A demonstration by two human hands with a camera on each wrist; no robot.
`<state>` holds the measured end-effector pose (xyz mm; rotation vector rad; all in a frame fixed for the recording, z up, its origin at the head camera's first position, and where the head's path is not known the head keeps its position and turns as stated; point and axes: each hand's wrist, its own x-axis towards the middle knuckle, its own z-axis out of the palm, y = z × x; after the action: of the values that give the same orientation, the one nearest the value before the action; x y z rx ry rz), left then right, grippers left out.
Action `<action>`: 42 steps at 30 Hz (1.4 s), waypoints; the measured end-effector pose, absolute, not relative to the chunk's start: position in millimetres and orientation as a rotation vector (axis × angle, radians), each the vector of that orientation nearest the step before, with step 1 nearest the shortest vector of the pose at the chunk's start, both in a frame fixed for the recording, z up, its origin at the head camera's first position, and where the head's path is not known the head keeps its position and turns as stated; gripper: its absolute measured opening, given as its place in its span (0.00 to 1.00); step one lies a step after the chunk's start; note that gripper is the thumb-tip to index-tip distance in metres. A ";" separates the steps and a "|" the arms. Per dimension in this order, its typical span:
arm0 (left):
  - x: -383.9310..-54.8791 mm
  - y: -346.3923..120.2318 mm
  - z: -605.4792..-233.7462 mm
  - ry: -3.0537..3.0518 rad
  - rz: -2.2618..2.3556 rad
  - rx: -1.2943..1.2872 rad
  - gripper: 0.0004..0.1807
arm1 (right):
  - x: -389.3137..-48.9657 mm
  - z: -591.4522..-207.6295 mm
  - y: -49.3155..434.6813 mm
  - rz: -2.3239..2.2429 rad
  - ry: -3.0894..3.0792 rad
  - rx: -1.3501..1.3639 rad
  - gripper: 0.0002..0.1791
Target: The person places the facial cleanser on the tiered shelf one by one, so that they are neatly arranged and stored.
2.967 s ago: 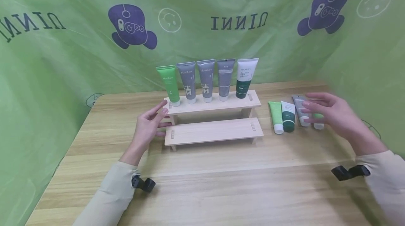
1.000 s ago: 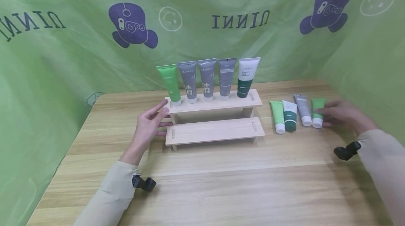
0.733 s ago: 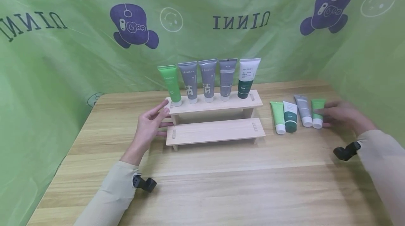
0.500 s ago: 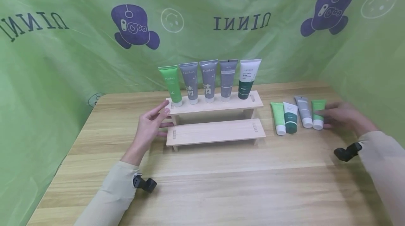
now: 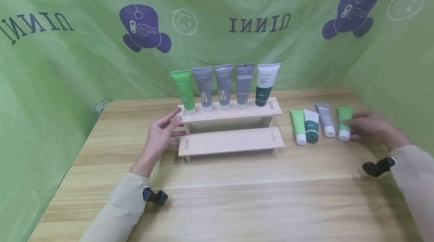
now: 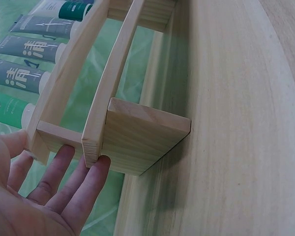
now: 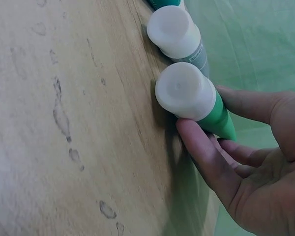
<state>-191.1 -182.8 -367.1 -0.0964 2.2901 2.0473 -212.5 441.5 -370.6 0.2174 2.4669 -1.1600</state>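
Observation:
My right hand (image 5: 371, 125) pinches the rightmost green squeeze tube (image 5: 344, 123) between thumb and fingers. In the right wrist view the tube's white cap (image 7: 179, 91) faces the camera, and a fingertip lies under it. Beside it, a grey tube (image 5: 324, 119), a white and dark green tube (image 5: 311, 126) and a light green tube (image 5: 298, 127) lie on the table. My left hand (image 5: 159, 133) touches the left end of the two-tier wooden stand (image 5: 230, 142). Its spread fingers (image 6: 88, 189) rest against the stand's end, with the thumb by the upper tier.
Along the upper tier stand a green tube (image 5: 183, 91), several grey tubes (image 5: 222, 87) and a white and dark green tube (image 5: 266, 84), all cap down. The lower tier bears nothing. Green printed cloth (image 5: 210, 46) rises behind and beside the wooden table (image 5: 237, 200).
My right hand has come down from above the lying tubes and taken hold of the rightmost green tube. That tube has shifted slightly right, away from the grey one. My left hand stays put.

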 end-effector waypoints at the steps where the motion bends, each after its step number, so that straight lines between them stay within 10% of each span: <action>1: -191.0 -182.7 -366.9 2.290 2.048 -0.096 0.28 | -211.4 -370.3 441.7 -1.176 2.461 0.217 0.48; 42: -190.5 -182.8 -365.6 2.311 2.024 -0.105 0.28 | -154.8 -324.9 346.7 -1.498 2.678 0.090 0.48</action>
<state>-190.5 -182.8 -365.6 -0.1048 2.3112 2.0240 -154.8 346.7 -324.9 0.0898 2.6784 -1.4976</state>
